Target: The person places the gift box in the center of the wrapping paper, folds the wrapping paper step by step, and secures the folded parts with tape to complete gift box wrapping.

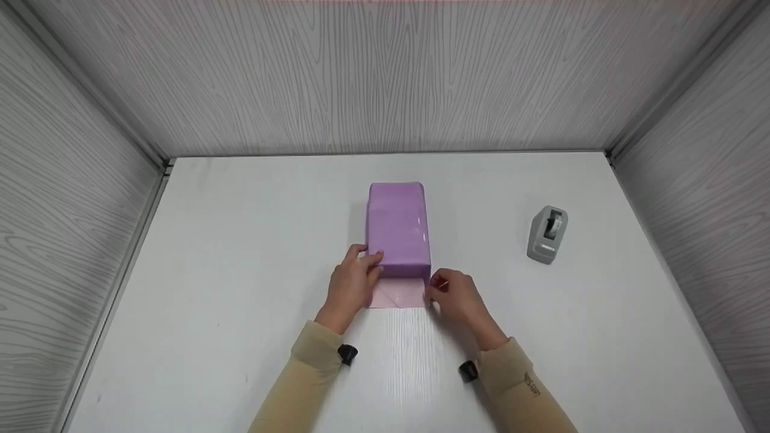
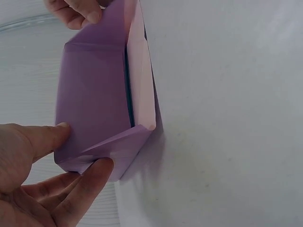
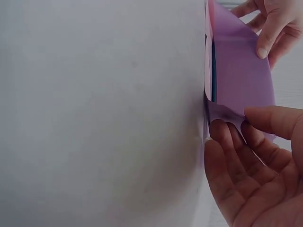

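A box wrapped in glossy purple paper (image 1: 397, 222) lies lengthwise on the white table, its near end unsealed. The paper's pale pink inside shows on a flap (image 1: 397, 293) spread at that end. A dark teal edge (image 2: 128, 87) peeks out between the folds in the left wrist view. My left hand (image 1: 351, 282) grips the near left corner, thumb on the top face and fingers against the side fold. At the near right corner, my right hand (image 1: 460, 300) pinches the purple side paper (image 3: 227, 113) between thumb and curled fingers.
A grey tape dispenser (image 1: 546, 236) with a roll in it stands on the table to the right. Wood-grain panels (image 1: 385, 78) enclose the table (image 1: 240, 240) at the back and both sides. Dark wrist cameras (image 1: 348, 354) sit at both cuffs.
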`<state>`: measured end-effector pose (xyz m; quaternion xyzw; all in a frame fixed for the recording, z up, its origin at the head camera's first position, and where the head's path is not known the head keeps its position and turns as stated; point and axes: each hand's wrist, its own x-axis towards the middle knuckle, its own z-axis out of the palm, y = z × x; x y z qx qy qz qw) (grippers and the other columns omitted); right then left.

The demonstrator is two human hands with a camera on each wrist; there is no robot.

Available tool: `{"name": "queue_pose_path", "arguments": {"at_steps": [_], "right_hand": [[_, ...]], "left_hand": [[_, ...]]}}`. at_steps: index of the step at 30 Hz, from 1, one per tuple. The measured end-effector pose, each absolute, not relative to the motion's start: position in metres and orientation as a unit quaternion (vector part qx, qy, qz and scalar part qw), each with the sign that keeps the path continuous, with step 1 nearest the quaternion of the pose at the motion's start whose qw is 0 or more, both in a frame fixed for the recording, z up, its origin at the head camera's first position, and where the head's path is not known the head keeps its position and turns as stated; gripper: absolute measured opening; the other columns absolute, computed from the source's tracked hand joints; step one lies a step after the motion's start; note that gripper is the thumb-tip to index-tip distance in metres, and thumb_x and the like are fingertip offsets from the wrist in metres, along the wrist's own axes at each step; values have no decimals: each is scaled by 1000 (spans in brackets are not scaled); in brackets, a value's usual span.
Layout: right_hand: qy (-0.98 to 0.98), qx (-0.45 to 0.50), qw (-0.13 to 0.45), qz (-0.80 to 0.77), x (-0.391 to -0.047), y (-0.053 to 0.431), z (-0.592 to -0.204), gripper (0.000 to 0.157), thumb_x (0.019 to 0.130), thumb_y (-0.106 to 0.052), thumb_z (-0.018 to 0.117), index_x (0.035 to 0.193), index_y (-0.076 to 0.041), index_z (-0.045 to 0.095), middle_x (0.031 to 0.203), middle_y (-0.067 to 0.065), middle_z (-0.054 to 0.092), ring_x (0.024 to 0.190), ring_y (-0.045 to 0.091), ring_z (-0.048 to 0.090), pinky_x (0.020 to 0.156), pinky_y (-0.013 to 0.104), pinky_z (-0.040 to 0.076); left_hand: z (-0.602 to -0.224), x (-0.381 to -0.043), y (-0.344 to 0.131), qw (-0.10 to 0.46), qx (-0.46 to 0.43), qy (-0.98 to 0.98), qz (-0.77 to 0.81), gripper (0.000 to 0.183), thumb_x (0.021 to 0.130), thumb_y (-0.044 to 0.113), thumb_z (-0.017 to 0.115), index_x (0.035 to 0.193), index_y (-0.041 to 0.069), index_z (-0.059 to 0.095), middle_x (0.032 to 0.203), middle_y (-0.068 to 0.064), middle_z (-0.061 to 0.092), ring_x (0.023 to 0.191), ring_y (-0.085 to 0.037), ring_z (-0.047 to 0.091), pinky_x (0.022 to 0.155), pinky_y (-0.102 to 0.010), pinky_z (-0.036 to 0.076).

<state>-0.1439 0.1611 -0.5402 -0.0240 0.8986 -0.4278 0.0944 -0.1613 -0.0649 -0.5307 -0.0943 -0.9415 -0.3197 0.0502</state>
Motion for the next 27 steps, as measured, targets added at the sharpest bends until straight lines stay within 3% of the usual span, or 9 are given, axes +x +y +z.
{"name": "queue_pose_path", "arguments": {"at_steps": [11,18,27], "right_hand": [[902,-23,75,-424,-145,160,-537,11,88,-15,68,77,-12,66,76,-2,64,68,15,57,59,31,47],[905,-29,69,-418,-146,159,-537,8,85,-7,65,78,-10,65,75,-1,61,67,14,56,57,30,46],[904,-48,63,-421,-147,157,-537,6,82,-5,65,80,-10,69,76,-3,63,72,14,58,66,32,48]], "left_hand": [[-533,-162,-66,68,-108,-937,-326,32,94,19,68,125,13,69,128,-15,56,96,-35,67,80,-47,54],[-532,-162,-65,62,-100,-939,-325,32,93,19,68,125,14,69,129,-15,56,96,-37,67,79,-48,54],[-531,-161,-65,58,-109,-937,-326,32,93,18,69,124,12,69,129,-17,56,94,-37,68,78,-46,55]]}}
